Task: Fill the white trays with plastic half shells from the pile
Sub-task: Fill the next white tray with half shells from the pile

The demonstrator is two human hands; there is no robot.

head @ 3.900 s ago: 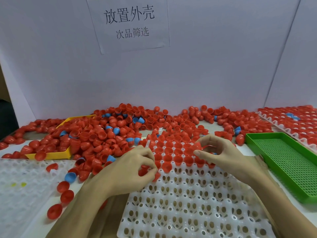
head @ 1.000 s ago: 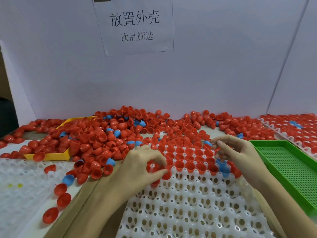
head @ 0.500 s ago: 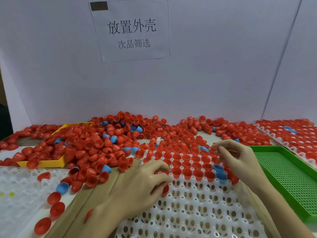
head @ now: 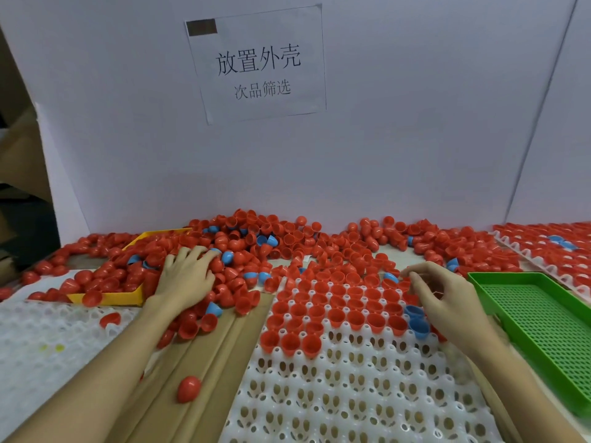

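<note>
Reaching over the worktop's far left, your left hand lies flat, fingers spread, on the shell pile, gripping nothing. Your right hand hovers at the tray's far right edge, fingertips pinched; can't tell what they hold. Tray's near rows sit open. Green basket crowds the right edge.

shells: red, few blue | tray: white | mesh basket: green | bin: yellow
</note>
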